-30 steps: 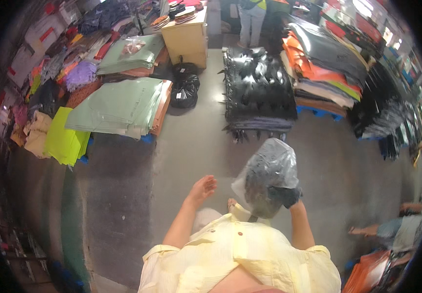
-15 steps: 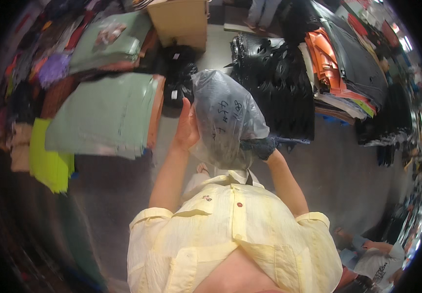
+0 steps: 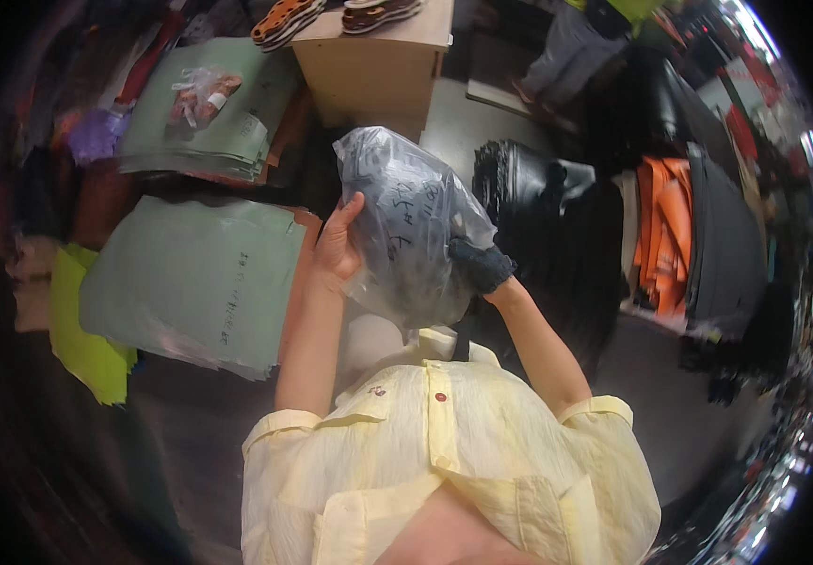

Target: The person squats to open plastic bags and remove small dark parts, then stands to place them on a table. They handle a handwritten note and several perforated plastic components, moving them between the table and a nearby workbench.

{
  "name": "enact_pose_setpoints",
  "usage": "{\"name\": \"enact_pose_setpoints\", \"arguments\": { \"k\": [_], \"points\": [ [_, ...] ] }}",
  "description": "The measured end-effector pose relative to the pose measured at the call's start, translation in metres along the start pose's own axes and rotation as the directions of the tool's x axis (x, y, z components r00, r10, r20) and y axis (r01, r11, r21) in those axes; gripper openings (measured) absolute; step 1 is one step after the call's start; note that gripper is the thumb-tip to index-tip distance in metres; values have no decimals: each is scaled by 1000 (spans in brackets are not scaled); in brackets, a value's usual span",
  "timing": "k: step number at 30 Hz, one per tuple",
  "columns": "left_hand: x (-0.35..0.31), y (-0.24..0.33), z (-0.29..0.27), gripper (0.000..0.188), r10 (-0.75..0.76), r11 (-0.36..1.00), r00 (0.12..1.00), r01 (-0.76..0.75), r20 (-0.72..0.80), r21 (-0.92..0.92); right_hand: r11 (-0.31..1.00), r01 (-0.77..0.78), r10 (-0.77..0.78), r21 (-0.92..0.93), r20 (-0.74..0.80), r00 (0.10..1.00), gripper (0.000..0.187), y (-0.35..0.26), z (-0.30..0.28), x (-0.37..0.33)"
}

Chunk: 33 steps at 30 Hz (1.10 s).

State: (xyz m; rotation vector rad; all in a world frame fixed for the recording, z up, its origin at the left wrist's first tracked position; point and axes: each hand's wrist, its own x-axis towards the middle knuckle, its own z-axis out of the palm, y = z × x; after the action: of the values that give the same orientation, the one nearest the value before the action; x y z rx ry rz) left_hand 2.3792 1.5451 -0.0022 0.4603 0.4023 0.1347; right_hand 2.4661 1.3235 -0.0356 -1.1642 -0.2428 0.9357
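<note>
A clear plastic bag [image 3: 404,212] with dark contents and black handwriting on its face is held up before my chest. My bare left hand [image 3: 338,243] grips its left side, the thumb pointing up along the edge. On the lower right side, my right hand [image 3: 482,266], in a dark glove, is closed on the plastic. The bag leans with its top toward the left. What the dark contents are cannot be made out through the plastic.
Stacked pale green sheets [image 3: 190,273] lie at left, with yellow-green sheets [image 3: 91,334] beside them. Black sheets [image 3: 538,188] and folded orange material [image 3: 662,226] are stacked at right. A wooden cabinet [image 3: 373,75] carrying shoes [image 3: 380,16] stands ahead. A person [image 3: 576,56] stands beyond.
The bag has tilted a little to the left, both hands still on it. My view has shifted, bringing the cabinet, its shoes and the standing person further into sight.
</note>
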Motion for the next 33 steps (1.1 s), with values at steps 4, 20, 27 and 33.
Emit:
{"name": "enact_pose_setpoints", "arguments": {
  "k": [4, 20, 27, 33],
  "points": [
    [72, 40, -9, 43, 124, 991, 990, -121, -63, 58, 993, 13, -7, -116, 48, 999, 42, -31, -4, 96],
    [281, 149, 6, 37, 71, 995, 997, -69, 14, -69, 964, -230, 240, 129, -60, 969, 50, -108, -28, 326],
    [376, 193, 17, 30, 290, 930, 914, -339, -283, -143, 951, -296, 292, -86, -56, 955, 41, -136, -83, 510],
    [423, 203, 26, 33, 466, 785, 787, -579, -405, -220, 883, -178, 262, -433, 143, 954, 36, -218, -75, 605]
  ]
}}
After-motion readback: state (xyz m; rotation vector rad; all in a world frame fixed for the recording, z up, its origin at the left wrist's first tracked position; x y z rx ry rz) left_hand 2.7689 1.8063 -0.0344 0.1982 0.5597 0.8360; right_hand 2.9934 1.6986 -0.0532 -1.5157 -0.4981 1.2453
